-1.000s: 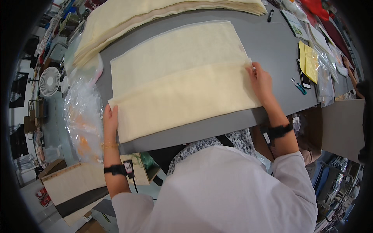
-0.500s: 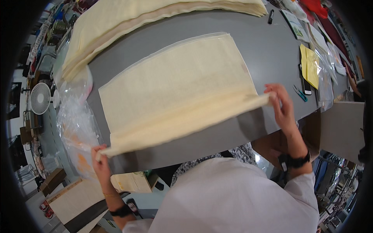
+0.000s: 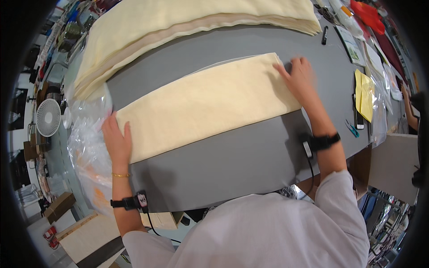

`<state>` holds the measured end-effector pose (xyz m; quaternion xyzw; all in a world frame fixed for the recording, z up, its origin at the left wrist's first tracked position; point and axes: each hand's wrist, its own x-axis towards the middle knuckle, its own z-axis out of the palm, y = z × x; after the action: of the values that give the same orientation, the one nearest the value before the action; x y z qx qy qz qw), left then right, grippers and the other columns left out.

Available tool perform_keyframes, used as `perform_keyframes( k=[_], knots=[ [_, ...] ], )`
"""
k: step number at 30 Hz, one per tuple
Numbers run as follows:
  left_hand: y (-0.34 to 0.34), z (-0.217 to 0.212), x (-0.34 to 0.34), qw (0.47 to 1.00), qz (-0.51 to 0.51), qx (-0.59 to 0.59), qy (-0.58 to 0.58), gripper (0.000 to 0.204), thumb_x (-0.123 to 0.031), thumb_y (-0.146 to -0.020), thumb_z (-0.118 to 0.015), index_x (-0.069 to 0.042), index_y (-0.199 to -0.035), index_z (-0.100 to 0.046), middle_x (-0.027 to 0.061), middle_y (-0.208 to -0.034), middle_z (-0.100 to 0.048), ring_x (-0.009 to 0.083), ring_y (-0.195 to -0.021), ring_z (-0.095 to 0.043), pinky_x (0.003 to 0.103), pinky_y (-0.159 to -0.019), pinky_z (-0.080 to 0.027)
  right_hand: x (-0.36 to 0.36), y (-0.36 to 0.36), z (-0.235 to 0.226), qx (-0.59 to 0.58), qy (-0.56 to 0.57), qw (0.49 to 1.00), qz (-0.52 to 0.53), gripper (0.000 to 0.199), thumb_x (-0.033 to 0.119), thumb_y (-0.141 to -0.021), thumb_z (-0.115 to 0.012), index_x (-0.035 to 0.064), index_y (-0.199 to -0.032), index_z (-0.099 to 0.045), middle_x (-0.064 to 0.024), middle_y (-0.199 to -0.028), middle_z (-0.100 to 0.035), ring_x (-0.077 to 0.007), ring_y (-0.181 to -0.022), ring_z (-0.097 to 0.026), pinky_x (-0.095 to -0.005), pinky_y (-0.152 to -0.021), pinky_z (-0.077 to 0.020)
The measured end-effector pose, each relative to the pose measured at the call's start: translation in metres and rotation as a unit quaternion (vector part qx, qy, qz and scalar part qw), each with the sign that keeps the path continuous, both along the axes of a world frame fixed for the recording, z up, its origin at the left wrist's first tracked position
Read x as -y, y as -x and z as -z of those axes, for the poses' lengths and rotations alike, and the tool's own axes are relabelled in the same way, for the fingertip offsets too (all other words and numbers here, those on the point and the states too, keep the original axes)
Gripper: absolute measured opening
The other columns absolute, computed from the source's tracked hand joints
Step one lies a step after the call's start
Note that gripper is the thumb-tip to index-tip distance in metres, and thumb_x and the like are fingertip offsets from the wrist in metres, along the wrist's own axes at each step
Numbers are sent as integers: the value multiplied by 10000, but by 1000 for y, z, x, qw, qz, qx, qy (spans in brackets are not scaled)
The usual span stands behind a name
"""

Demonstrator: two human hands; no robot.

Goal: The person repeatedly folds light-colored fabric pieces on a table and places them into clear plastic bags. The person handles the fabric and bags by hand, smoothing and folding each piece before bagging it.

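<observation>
Head view: flat hands [image 3: 117, 140] on folded cloth [image 3: 210, 105]

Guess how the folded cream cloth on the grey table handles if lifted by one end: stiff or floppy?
Probably floppy: the folded cream cloth lies flat in thin layers under the left hand and right hand. Likely light, and it may slide easily on the smooth grey table.

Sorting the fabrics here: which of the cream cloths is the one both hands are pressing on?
The folded cream cloth lying alone on the grey table, left hand and right hand at its ends; the big cream stack lies untouched behind.
</observation>
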<state>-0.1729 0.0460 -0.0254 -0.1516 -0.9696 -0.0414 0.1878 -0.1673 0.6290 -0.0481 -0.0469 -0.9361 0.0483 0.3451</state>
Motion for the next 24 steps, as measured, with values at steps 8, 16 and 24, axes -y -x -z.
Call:
perform_keyframes(
  k=[8,16,24],
  knots=[
    [-90,4,-113,982,123,145,-3,754,-365,-967,-698,-34,-1576,-402,247,-1696,-221,473,-1569,-173,591,-1276,-163,-54,-86,21,269,148,951,50,255,310,-1071,-544,56,-1044,-532,-249,-865,-705,-521,-768,-629,-576,-669,-489],
    [-155,2,-179,945,110,134,-278,454,-244,-1030,-656,-5,-1402,-552,225,-1524,-474,370,-1452,-440,491,-1150,-440,-126,-149,-64,199,668,716,-47,454,200,-1030,-654,-16,-1425,-591,-65,-1256,-704,-151,-1090,-684,-300,-937,-549],
    [-145,-20,-144,597,-51,402,-692,376,-301,-1093,-577,17,-1291,-589,131,-1081,-713,178,-952,-710,298,-732,-612,163,-110,-80,352,557,653,-374,533,140,-1011,-692,69,-1495,-481,-71,-1193,-666,-132,-1041,-636,-326,-912,-540]
  ],
)
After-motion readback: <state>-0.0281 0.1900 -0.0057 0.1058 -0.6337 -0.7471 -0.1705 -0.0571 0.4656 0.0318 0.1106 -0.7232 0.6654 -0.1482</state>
